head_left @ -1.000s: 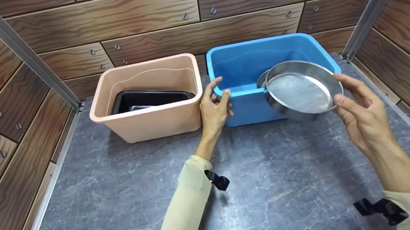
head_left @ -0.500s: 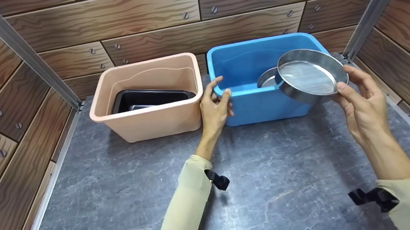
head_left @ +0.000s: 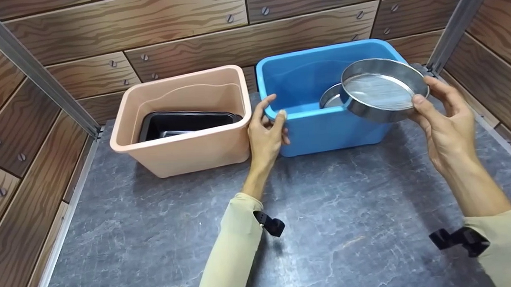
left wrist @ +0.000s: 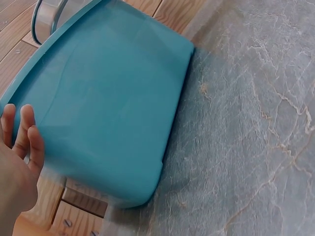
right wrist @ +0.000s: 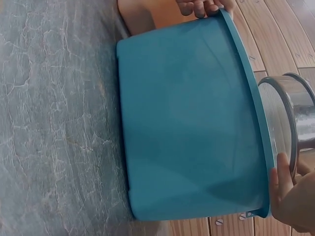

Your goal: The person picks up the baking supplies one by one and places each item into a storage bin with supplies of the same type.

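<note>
My right hand pinches the near-right rim of a round metal sieve with a fine, streaky mesh bottom. The sieve is tilted above the right front edge of the blue bin. Thumb and fingers of my left hand hold that bin's front-left corner, at the rim. Inside the bin lies a second round metal piece, partly hidden by the front wall and the sieve. In the right wrist view the sieve shows from its underside, beside the bin's rim.
A peach-coloured bin stands left of the blue one, with a black rectangular tray inside. Both bins rest on a grey marbled tabletop. Wood-patterned panels and metal posts enclose the back and sides.
My right hand has raised the sieve slightly and moved it away to the right, then a little back left, uncovering more of the second metal piece. The left hand stays at the bin's corner.
</note>
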`<state>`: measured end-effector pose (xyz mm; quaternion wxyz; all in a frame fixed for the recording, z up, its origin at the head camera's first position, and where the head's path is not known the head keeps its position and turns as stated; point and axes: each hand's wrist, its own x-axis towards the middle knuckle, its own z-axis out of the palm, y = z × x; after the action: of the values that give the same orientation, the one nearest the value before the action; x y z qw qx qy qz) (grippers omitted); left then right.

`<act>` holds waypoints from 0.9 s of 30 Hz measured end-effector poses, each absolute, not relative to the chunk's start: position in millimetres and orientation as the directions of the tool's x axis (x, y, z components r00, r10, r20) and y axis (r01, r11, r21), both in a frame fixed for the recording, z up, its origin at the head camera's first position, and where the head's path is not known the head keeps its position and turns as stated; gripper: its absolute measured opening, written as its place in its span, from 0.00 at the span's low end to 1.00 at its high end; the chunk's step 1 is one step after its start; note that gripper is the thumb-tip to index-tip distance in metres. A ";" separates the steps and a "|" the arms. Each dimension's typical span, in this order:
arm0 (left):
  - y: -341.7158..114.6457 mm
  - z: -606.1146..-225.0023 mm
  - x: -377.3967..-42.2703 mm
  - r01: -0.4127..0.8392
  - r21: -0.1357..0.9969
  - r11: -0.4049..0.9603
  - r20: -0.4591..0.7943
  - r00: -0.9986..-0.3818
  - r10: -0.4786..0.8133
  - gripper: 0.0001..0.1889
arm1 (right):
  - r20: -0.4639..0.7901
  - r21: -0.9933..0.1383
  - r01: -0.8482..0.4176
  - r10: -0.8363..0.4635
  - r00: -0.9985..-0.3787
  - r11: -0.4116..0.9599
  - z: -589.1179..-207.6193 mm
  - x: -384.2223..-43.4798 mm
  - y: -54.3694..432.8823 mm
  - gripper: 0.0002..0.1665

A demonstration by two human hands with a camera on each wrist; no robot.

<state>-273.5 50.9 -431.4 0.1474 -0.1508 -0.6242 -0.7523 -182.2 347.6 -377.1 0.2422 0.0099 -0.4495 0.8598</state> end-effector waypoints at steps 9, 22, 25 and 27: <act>50.6 -430.9 -273.6 0.415 0.894 -0.172 0.416 -0.909 -0.029 0.23 | 0.238 -0.777 -0.449 0.455 -0.858 -0.441 -364.6 -187.3 340.3 0.30; 50.4 -434.4 -271.9 0.387 0.907 -0.165 0.388 -0.921 -0.026 0.23 | 0.201 -0.881 -0.364 0.459 -0.865 -0.301 -360.8 -207.8 329.9 0.39; 50.4 -432.9 -272.8 0.396 0.903 -0.163 0.398 -0.917 -0.024 0.23 | 0.209 -0.872 -0.372 0.445 -0.871 -0.319 -360.6 -209.3 328.6 0.39; 50.3 -431.5 -273.2 0.401 0.901 -0.164 0.403 -0.915 -0.022 0.23 | 0.211 -0.869 -0.375 0.443 -0.871 -0.323 -359.9 -210.2 328.3 0.39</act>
<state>-273.2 50.3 -431.5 0.1415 -0.1501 -0.6307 -0.7481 -210.2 328.3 -359.9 0.2517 -0.0325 -0.5247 0.8126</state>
